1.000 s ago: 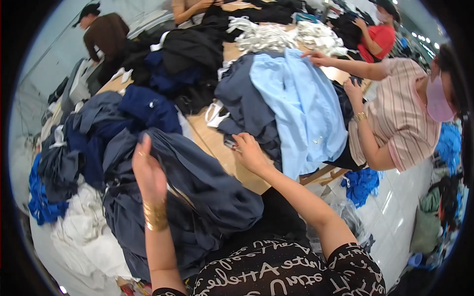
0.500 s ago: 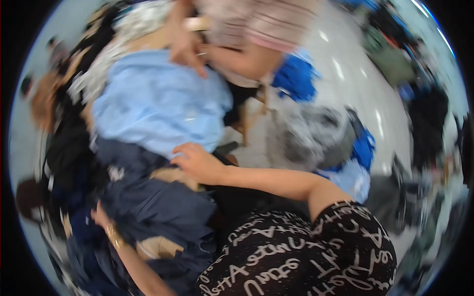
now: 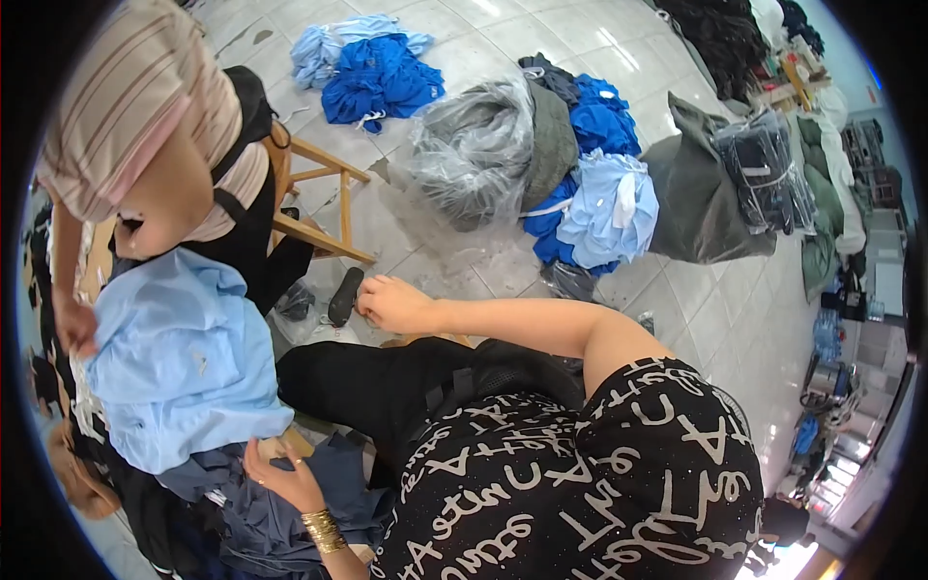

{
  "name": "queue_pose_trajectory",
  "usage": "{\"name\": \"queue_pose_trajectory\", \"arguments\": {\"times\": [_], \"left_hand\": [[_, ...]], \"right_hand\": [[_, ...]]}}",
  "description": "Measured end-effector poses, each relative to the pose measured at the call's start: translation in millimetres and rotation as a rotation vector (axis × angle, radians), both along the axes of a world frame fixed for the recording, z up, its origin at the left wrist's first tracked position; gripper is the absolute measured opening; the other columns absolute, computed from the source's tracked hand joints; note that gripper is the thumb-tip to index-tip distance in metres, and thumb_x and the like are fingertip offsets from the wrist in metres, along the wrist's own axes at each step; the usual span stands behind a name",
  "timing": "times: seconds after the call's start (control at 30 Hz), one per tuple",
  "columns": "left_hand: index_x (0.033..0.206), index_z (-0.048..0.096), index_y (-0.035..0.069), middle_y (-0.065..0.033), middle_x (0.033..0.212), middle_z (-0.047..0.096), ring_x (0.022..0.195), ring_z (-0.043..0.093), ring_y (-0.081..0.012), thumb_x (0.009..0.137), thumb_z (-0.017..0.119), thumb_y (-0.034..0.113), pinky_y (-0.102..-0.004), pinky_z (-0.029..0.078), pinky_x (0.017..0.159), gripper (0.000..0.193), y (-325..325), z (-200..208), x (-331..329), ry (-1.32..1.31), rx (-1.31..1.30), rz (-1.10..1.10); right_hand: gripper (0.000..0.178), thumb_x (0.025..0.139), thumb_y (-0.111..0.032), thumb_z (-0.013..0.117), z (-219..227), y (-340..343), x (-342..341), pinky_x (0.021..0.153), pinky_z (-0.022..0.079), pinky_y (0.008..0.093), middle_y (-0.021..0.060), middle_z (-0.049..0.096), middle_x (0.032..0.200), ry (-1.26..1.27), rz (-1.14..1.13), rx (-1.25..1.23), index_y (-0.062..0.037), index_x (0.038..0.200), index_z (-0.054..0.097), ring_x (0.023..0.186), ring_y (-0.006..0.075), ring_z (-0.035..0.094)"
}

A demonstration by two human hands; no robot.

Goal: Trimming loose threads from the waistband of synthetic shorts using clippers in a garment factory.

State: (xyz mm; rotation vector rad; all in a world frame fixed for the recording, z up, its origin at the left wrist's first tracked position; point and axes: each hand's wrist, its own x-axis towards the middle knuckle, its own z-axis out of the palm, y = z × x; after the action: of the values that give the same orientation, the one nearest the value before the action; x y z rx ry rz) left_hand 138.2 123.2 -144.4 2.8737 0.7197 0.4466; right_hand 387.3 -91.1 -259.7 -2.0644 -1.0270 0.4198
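Note:
My left hand (image 3: 282,476), with gold bracelets at the wrist, is over the dark navy cloth (image 3: 275,522) at the lower left. Its thumb and fingers are apart, close to the lower corner of a light blue garment (image 3: 193,358). A tan patch shows beside its fingertips. Out to the side over my black-clad leg and the tiled floor is my right hand (image 3: 391,304). Its fingers are curled in and I see nothing in them. Across the blue garment, a co-worker's hand (image 3: 75,327) touches its far left edge.
The co-worker in a striped top (image 3: 145,116) sits by a wooden stool (image 3: 333,208). On the floor lie bright blue garments (image 3: 382,82), a clear plastic-wrapped bundle (image 3: 474,150), a light blue pile (image 3: 609,208) and a dark grey sack (image 3: 696,193).
The view has swung to the right, so more floor shows. My left hand has come up to the light blue garment's lower corner. My right hand has left the garment's edge and its fingers have curled.

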Motion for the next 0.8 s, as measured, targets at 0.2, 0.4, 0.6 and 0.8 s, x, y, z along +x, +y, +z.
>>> {"name": "queue_pose_trajectory", "arguments": {"times": [0.2, 0.4, 0.6, 0.8], "left_hand": [[0.134, 0.028, 0.004, -0.0183, 0.132, 0.035, 0.12, 0.034, -0.0375, 0.071, 0.061, 0.011, -0.0473, 0.028, 0.098, 0.071, -11, -24, 10, 0.136, -0.068, 0.143], [0.134, 0.028, 0.001, -0.0189, 0.137, 0.032, 0.123, 0.034, -0.0365, 0.067, 0.064, 0.007, -0.0451, 0.026, 0.099, 0.076, -13, -34, 1, 0.097, -0.049, 0.242], [0.116, 0.042, -0.004, -0.0214, 0.124, 0.042, 0.116, 0.039, -0.0359, 0.067, 0.064, 0.013, -0.0471, 0.029, 0.097, 0.056, -13, -35, 11, -0.039, -0.072, 0.251], [0.117, 0.04, 0.0, -0.017, 0.123, 0.039, 0.12, 0.036, -0.0319, 0.065, 0.067, 0.01, -0.0481, 0.026, 0.102, 0.059, -18, -34, -2, -0.166, -0.182, 0.326]], "right_hand": [[0.012, 0.074, -0.015, 0.057, -29, -33, 4, 0.076, 0.045, 0.0382, 0.012, 0.055, 0.088, 0.002, 0.042, -0.387, -0.0066, 0.082, 0.062, 0.089, 0.0293, 0.055], [0.033, 0.08, -0.031, 0.059, 14, 72, -40, 0.079, 0.046, 0.0384, 0.0165, 0.062, 0.091, 0.333, 0.124, 0.071, -0.0034, 0.097, 0.061, 0.091, 0.0327, 0.058], [0.053, 0.079, -0.047, 0.056, 56, 199, -64, 0.074, 0.047, 0.0392, 0.0198, 0.064, 0.095, 0.541, 0.247, -0.246, 0.0015, 0.102, 0.061, 0.086, 0.0282, 0.062], [0.06, 0.084, -0.051, 0.052, 45, 225, -78, 0.059, 0.047, 0.04, 0.0136, 0.058, 0.095, 0.772, 0.132, -0.353, 0.0025, 0.111, 0.051, 0.079, 0.0254, 0.057]]}}
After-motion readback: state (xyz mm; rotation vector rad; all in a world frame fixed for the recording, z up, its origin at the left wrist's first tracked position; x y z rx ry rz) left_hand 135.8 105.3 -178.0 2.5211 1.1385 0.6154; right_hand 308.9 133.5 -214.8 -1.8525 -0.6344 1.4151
